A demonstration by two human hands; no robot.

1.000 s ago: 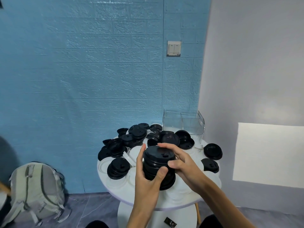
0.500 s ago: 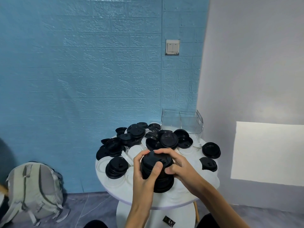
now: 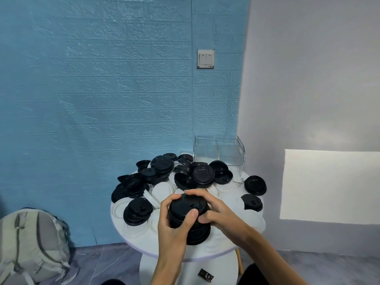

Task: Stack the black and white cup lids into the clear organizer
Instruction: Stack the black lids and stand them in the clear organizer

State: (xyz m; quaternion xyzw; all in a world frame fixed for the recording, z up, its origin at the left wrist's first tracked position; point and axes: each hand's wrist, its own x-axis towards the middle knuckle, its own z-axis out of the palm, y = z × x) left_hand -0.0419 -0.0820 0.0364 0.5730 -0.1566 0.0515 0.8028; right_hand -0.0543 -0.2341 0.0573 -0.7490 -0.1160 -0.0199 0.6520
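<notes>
- Black plastic fills my grip: a stack of black lids (image 3: 188,218) sits between both my hands over the near part of the round white tabletop (image 3: 131,235), well short of the clear organizer (image 3: 220,154) at the far edge.
- My left hand (image 3: 174,227) wraps the stack from the near side, thumb pressed up its front; my right hand (image 3: 218,210) curls over the top lid, fingers hooked on the far rim. Both are clamped on the stack.
- Judging by the grip, I am squaring up and nesting the lids, the gathering step before any loading; the organizer looks empty through its walls.
- Next, I would say, the stack needs carrying across the heap and lowering upright into one compartment, held firm enough that the lower lids do not slip out.
- Loose black lids (image 3: 202,175) crowd the middle and back of the tabletop, with white lids (image 3: 162,190) lying flat among and under them.
- Hard to make out: how many lids the stack holds, whether its base touches the tabletop, and where white lids end against the white top. The organizer's front is partly masked by the heap.
- A grey backpack (image 3: 33,243) slumps on the floor at left, cut by the frame; a wall switch (image 3: 205,59) sits on the blue brick-pattern wall.
</notes>
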